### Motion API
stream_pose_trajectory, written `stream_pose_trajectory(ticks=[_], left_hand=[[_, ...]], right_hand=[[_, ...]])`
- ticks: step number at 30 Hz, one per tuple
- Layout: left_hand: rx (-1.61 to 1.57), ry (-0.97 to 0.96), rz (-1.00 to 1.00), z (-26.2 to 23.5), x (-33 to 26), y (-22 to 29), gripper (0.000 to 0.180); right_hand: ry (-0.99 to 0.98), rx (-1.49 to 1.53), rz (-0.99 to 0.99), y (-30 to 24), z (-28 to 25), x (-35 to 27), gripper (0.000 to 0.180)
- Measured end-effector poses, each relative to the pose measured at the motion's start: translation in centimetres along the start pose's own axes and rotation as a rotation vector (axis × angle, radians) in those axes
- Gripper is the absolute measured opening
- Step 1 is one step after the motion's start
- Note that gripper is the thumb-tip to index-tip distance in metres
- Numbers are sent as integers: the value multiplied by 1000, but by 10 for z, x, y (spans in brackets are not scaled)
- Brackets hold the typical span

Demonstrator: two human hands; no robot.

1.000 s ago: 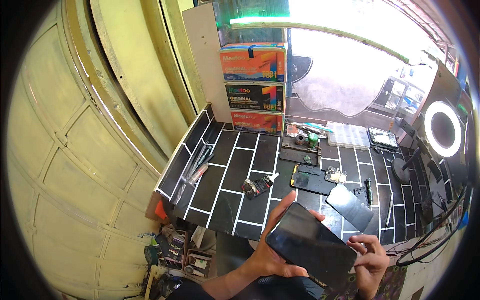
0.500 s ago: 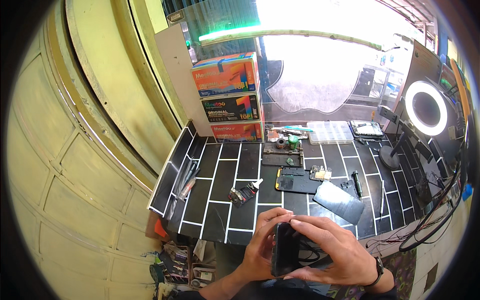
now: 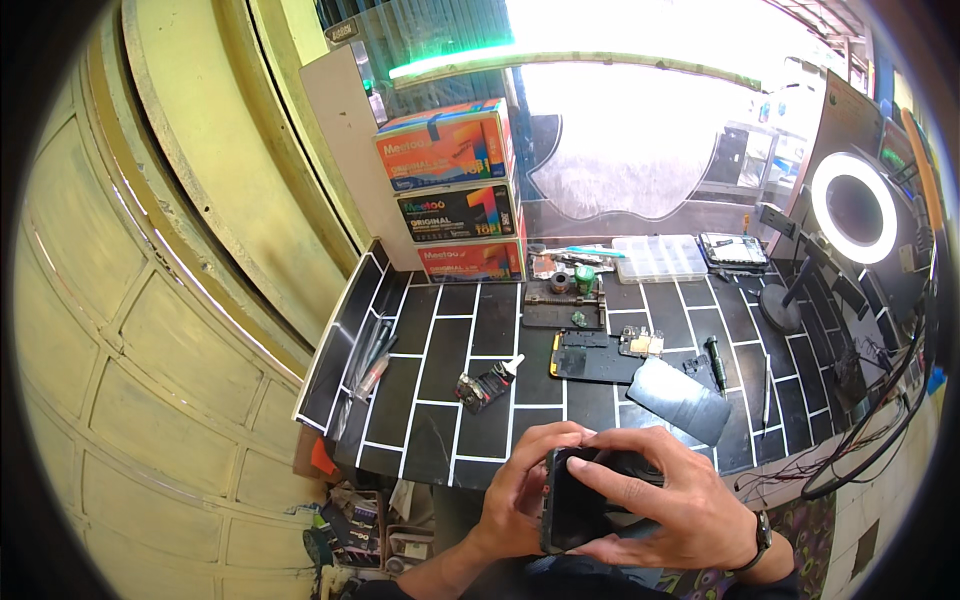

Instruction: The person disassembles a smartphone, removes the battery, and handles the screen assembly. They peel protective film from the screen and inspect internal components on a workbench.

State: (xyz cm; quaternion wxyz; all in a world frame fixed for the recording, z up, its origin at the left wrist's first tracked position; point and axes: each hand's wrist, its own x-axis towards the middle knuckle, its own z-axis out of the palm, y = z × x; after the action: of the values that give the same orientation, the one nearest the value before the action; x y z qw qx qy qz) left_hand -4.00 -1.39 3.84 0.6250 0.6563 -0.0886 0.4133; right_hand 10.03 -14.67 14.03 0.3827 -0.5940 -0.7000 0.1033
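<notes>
Both hands hold a dark phone (image 3: 570, 510) close to me, over the front edge of the bench, tilted with its long side edge towards the left. My left hand (image 3: 512, 505) wraps that side, its fingers reaching round the top edge. My right hand (image 3: 690, 505) grips from the right; one fingertip presses on the glossy black face near the top, and the thumb lies at the bottom corner. Something dark shows between the right fingers, too shaded to make out. Beyond the hands lies a flat grey-silver panel (image 3: 685, 400), beside a black phone housing (image 3: 590, 362).
A small circuit board (image 3: 640, 342) lies by the housing, with a dark screwdriver (image 3: 716, 364) to its right. A small black glue tube (image 3: 488, 385) with a white tip lies left of centre. Stacked boxes (image 3: 450, 215), a clear compartment case (image 3: 658, 260) and a lit ring lamp (image 3: 855, 208) line the back.
My right finger has shifted from the phone's top edge down onto its black face. The phone stays in both hands, and the view has moved slightly.
</notes>
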Motion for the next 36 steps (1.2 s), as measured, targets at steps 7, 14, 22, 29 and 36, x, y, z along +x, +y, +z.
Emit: stream_pose_trajectory(ticks=[7, 14, 22, 29, 36], left_hand=[[-12, -19, -78, -1, 0, 3, 85], [74, 35, -112, 3, 2, 8, 83], [53, -66, -111, -4, 1, 6, 103], [60, -81, -141, -6, 0, 8, 104], [3, -49, -357, -2, 2, 22, 110]], right_hand=[[-6, -61, -13, -2, -3, -2, 70], [-42, -106, -55, -2, -7, 2, 68], [-24, -104, -45, 1, -5, 3, 68], [-39, -113, -35, 0, -5, 4, 67], [-38, -80, 17, -4, -11, 11, 53]])
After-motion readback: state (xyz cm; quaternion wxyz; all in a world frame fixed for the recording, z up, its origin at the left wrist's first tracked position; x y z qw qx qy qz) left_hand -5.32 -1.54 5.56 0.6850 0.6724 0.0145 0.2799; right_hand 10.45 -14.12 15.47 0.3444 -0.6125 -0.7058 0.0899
